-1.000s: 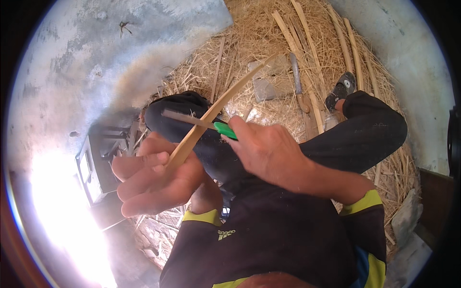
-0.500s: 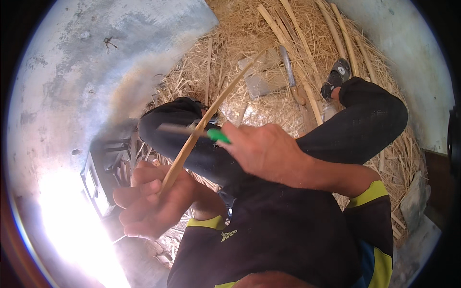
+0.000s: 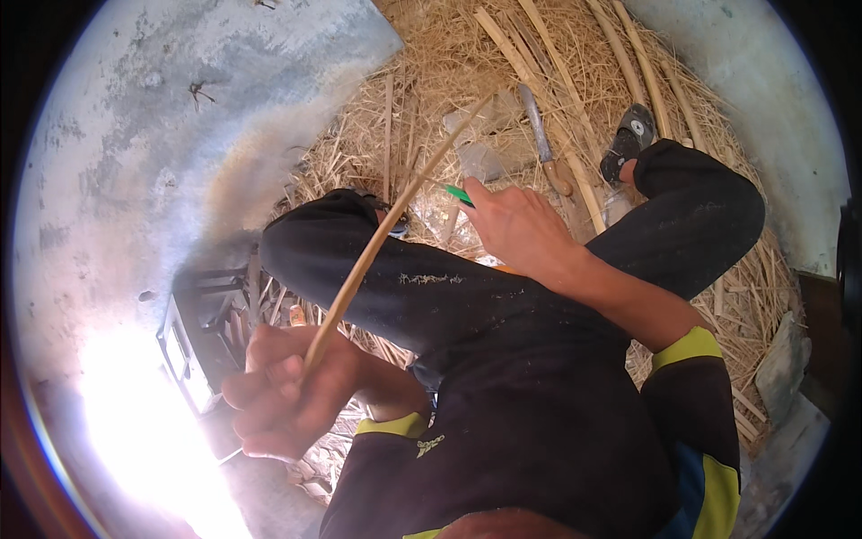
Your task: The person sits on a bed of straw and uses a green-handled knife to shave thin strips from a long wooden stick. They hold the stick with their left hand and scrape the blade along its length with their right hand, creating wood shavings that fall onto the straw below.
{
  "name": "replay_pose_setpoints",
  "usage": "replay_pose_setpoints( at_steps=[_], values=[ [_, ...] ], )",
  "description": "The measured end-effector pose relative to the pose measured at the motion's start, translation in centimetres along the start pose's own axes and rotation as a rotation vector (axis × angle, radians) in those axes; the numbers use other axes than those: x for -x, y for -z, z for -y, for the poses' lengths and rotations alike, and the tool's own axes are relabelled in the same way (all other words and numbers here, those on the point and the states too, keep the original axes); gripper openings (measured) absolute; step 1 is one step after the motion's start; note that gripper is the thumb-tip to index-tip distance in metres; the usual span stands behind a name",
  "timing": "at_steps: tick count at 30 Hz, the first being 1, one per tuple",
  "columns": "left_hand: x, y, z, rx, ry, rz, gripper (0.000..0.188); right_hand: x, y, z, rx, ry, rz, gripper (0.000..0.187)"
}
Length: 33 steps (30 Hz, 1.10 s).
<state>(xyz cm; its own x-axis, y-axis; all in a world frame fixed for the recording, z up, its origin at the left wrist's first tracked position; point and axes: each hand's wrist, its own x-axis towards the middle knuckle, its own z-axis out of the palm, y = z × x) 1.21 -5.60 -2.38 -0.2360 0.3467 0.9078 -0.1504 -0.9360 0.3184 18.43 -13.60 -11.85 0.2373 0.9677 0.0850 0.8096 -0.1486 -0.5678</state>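
A long, slightly curved strip of pale wood, perhaps bamboo, point(image 3: 359, 267) slants up and away across my lap. My left hand point(image 3: 292, 386) is closed round its near end, low on the left. In my right hand point(image 3: 521, 232), closed, is a small knife with a green handle point(image 3: 459, 195), held beside the strip's upper part. Its blade is thin and hard to make out; I cannot tell whether it touches the wood. My right hand is above the far side of my lap.
A larger knife with a wooden handle point(image 3: 541, 135) lies on the shavings point(image 3: 440, 54) beyond my legs. Long wooden strips point(image 3: 557, 54) lie to its right. Pale walls point(image 3: 296, 54) stand on both sides, and a dark frame-like object point(image 3: 184, 350) is at left.
My right hand and the green-handled knife have moved away from me, farther up along the strip. My left hand has shifted slightly nearer to me, still holding the strip.
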Motion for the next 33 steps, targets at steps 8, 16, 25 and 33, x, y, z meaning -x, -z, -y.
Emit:
replay_pose_setpoints(
  at_steps=[8,16,25,33],
  values=[
    [0.5,0.7,0.2,0.018,0.016,0.014,0.047,-0.2,-0.3,-1.5,0.049,-0.111,-0.004,0.022],
    [0.2,0.7,0.1,0.042,0.046,0.11,0.043,-0.4,-1.0,-2.5,0.08,0.027,-0.02,0.021],
    [-0.2,1.1,0.5,0.232,-0.001,0.301,0.044,0.2,3.7,0.7,-0.057,0.145,0.128,0.018],
    [-0.1,1.0,0.0,0.309,0.036,0.353,0.038,0.5,4.4,-0.4,0.063,0.16,0.146,0.012]
  ],
)
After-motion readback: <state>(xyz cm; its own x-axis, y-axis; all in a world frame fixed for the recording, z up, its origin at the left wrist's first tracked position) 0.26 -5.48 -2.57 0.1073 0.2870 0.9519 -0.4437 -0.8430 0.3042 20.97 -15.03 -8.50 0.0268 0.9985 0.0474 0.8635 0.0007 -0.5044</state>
